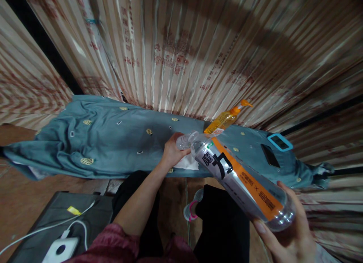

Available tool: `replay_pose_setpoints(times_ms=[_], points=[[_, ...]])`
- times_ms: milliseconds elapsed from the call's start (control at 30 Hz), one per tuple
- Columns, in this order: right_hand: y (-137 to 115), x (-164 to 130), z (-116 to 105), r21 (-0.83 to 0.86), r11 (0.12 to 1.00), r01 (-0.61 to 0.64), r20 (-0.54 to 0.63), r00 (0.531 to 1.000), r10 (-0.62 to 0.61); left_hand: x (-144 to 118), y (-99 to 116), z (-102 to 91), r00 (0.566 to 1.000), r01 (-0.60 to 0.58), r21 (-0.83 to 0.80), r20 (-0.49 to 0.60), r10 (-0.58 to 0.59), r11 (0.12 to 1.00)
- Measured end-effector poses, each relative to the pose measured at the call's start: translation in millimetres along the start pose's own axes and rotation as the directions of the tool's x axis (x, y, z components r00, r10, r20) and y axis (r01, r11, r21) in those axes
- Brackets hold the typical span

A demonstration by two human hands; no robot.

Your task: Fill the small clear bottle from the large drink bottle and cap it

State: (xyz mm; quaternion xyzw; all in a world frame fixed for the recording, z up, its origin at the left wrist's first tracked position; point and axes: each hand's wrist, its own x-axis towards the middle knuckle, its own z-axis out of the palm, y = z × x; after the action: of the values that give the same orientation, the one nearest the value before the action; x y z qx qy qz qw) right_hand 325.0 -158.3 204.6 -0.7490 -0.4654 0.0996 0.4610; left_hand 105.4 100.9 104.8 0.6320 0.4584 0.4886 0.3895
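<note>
My right hand (297,232) grips the base end of a large clear plastic bottle (241,179) with a silver and orange label. The bottle lies tilted, its neck pointing up and left. My left hand (173,151) is closed round a small clear plastic container (185,141) close to the bottle's neck. Whether the two touch, I cannot make out. Under them a white sheet of paper (187,163) rests on the green cloth-covered board (113,142), partly hidden. Beyond the large bottle is an orange pump bottle (224,121) of amber liquid.
On the right of the cloth are a dark phone (270,155) and a blue-framed device (280,142). A white power bank (62,249) with a cable sits on a dark box (45,213) at lower left. Striped curtains (181,47) hang behind. Below is a tiled floor.
</note>
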Motion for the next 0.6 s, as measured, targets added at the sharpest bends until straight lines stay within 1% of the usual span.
replay_pose_setpoints(times_ms=[167, 333, 467, 600], points=[[-19.6, -6.6, 9.8, 0.002, 1.000, -0.017, -0.042, 0.999, 0.017, -0.5, -0.1, 0.6, 1.000, 0.006, -0.013, -0.008, -0.006, 1.000], [-29.6, -9.1, 14.3, 0.017, 0.999, -0.039, -0.037, 0.999, 0.040, -0.7, -0.5, 0.5, 1.000, 0.000, -0.027, -0.008, 0.000, 1.000], [-25.1, -6.6, 12.3, 0.030, 0.997, -0.072, -0.075, 0.994, 0.074, -0.5, -0.3, -0.1, 1.000, -0.006, -0.030, -0.004, 0.006, 1.000], [-15.2, -3.6, 8.1, 0.016, 0.999, -0.041, -0.034, 0.999, 0.042, 0.0, -0.1, 0.3, 1.000, 0.006, -0.020, 0.002, -0.006, 1.000]])
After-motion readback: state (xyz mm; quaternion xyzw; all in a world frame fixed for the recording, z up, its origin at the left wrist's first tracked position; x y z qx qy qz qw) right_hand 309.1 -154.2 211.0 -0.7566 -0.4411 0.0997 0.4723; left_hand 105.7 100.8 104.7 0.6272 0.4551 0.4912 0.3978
